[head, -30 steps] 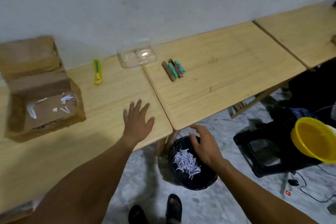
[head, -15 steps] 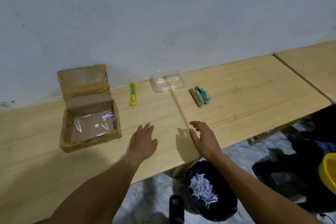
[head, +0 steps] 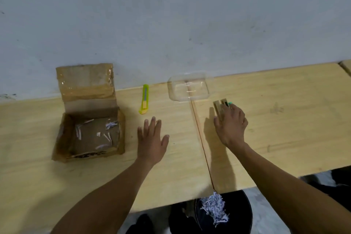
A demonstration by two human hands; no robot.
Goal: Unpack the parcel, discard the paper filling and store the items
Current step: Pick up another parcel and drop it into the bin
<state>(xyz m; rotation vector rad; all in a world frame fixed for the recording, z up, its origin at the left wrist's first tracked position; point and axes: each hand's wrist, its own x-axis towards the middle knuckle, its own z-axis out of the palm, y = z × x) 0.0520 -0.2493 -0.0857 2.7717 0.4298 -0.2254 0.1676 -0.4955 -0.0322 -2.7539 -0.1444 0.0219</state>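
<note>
An opened cardboard parcel [head: 64,135] sits at the left of the wooden table, its flap leaning on the wall; only a few white paper shreds [head: 111,124] lie inside. A clear plastic container [head: 188,89] stands near the wall. Just right of it lie small wood-and-teal items [head: 220,105]. My right hand [head: 230,123] hovers over them, fingers spread, covering most of them; whether it touches them I cannot tell. My left hand [head: 152,138] is flat and open over the table, right of the parcel.
A yellow-green utility knife [head: 144,99] lies between parcel and container. A black bin [head: 243,214] holding shredded paper [head: 214,208] stands on the floor under the table's front edge. A seam [head: 201,138] runs between two tabletops. The wall is close behind.
My view has tilted up from the bin to the table. My right hand has moved from the table's front edge forward over the wood-and-teal items. My left hand stays over the table.
</note>
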